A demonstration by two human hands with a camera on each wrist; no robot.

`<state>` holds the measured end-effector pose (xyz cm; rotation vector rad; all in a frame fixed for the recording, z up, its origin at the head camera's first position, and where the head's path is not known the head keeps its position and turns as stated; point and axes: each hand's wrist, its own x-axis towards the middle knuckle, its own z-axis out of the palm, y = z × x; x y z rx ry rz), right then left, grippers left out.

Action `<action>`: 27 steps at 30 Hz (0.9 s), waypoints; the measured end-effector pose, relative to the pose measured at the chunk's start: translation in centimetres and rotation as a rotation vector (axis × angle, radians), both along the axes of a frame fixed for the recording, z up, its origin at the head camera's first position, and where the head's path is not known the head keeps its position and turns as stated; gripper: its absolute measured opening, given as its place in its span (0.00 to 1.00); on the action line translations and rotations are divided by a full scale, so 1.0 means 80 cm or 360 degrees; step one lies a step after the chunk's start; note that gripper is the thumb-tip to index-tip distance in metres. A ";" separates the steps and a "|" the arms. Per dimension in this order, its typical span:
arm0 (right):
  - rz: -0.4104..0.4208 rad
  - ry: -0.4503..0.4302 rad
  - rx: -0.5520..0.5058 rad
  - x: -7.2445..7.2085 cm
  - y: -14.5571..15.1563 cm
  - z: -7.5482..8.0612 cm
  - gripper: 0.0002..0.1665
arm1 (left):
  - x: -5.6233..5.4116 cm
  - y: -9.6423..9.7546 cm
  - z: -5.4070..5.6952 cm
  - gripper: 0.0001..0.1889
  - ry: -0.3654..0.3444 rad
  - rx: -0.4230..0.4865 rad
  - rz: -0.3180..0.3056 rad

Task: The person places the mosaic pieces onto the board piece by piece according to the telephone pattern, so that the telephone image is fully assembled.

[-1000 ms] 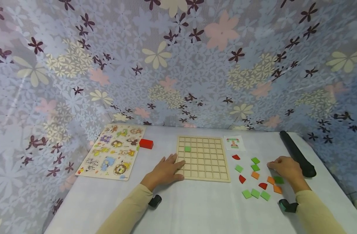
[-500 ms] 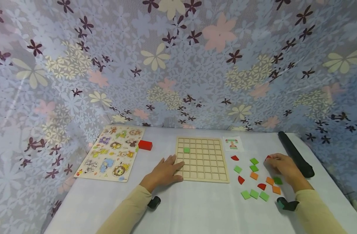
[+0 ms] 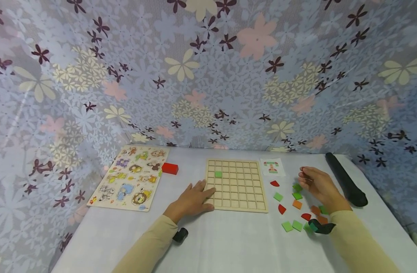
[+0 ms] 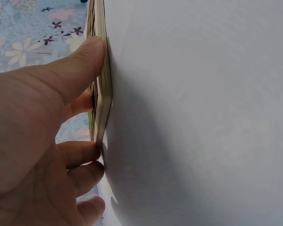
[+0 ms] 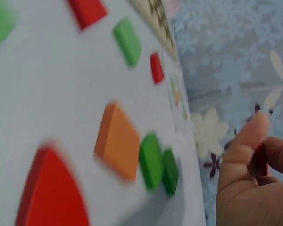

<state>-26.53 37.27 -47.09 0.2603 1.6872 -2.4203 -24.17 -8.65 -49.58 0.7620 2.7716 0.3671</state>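
Observation:
A wooden grid board lies in the middle of the table, with one green square tile in a cell at its upper left. My left hand rests at the board's lower left corner, fingers spread; the left wrist view has its thumb against the board's edge. Raised above the loose pieces, my right hand pinches a red piece between thumb and fingers, which cover most of it. Beneath and beside that hand lie green squares, orange squares and red quarter-circle pieces.
A small pattern card lies right of the board. On the left are an animal puzzle board and a red block. A long black object lies at the right edge. Flowered cloth rises behind the table.
My right hand has lifted the red piece from the table and moved up and left, towards the pattern card. My left hand stays at the board's corner.

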 end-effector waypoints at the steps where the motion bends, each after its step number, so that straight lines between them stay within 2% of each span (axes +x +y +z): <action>1: -0.0002 0.0017 -0.0006 -0.003 -0.006 0.001 0.11 | 0.000 0.000 0.001 0.36 -0.0001 0.0002 0.0000; 6: -0.0029 0.0077 0.0041 -0.018 -0.037 0.004 0.04 | 0.000 0.000 0.003 0.36 -0.0002 0.0006 0.0003; 11: 0.0018 0.0105 -0.0029 -0.031 -0.067 0.004 0.09 | 0.000 0.001 0.001 0.36 -0.0015 -0.0004 0.0012; 19: 0.0171 0.0188 -0.0128 -0.047 -0.114 0.004 0.12 | 0.002 0.003 0.002 0.36 -0.0025 -0.0001 0.0020; 24: 0.0251 0.0206 0.0025 -0.065 -0.151 -0.001 0.13 | 0.002 0.003 0.005 0.37 -0.0017 -0.0021 0.0020; 27: 0.0296 0.0208 0.0149 -0.078 -0.175 -0.003 0.19 | 0.002 0.002 0.006 0.37 -0.0006 -0.0038 0.0013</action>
